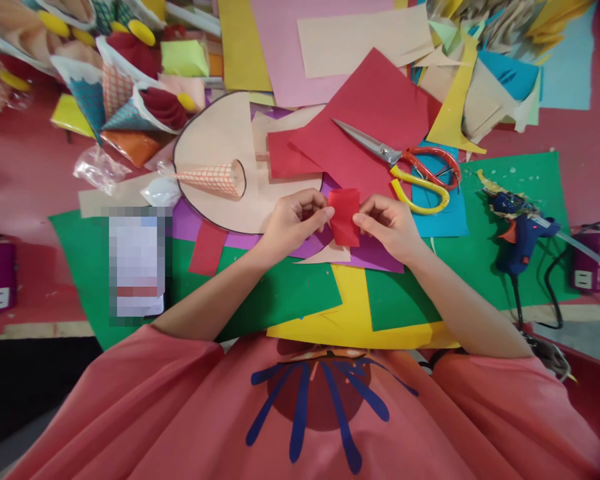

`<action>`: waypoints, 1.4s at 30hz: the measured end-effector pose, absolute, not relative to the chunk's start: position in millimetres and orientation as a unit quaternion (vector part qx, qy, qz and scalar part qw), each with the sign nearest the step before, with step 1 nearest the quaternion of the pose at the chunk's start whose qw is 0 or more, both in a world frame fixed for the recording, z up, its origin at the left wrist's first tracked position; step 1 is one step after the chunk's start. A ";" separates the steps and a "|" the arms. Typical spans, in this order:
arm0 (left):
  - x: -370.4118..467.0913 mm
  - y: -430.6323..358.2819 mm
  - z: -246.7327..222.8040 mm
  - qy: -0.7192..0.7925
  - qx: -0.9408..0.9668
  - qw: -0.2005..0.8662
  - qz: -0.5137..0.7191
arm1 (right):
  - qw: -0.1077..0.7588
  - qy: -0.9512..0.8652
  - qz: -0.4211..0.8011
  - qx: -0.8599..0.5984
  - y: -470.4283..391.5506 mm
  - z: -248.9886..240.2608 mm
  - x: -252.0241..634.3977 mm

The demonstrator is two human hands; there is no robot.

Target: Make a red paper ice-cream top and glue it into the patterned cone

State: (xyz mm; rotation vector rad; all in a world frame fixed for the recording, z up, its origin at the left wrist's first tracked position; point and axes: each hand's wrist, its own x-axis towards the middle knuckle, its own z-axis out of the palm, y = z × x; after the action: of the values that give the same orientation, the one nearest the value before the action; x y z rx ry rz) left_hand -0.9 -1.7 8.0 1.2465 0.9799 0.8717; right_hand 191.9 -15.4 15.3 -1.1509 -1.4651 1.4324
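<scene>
Between my hands, upright in the middle of the view, is a small red paper piece [345,219]. My left hand [303,219] pinches its left edge between thumb and fingers. At its right edge, the thumb and curled fingers of my right hand [385,223] hold the same piece. Large red paper [370,93] lies just beyond my hands. On it rest scissors [391,155] with one red and one yellow handle. A beige paper shape with a black outline [205,137] lies to the left, with a checkered paper cone [210,179] on it.
A blue glue gun [519,243] with a cable sits at the right on green paper [535,180]. A blurred-out phone [136,263] lies at the left. Checkered cones [115,80] fill the upper left, paper scraps [490,87] the upper right. A red strip [208,248] lies near my left forearm.
</scene>
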 end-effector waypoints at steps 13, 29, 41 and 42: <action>-1.8 -1.1 7.5 0.433 0.533 0.593 0.420 | 0.389 -0.582 0.551 -0.453 -14.8 14.1 192.2; -1.4 -2.7 7.2 0.422 0.532 0.577 0.455 | 0.373 -0.590 0.553 -0.455 -16.9 13.8 191.6; -2.9 -1.9 2.1 0.411 0.519 0.569 0.488 | 0.361 -0.602 0.556 -0.446 -18.4 14.7 192.5; -2.9 -1.3 1.2 0.404 0.513 0.581 0.487 | 0.367 -0.597 0.557 -0.446 -18.5 14.7 192.6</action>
State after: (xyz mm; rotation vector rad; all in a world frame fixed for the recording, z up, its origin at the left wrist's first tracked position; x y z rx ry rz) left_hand -2.9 -1.3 1.2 1.1986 0.9431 1.1374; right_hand 192.6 -18.5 14.7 -1.1446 -1.5340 1.4301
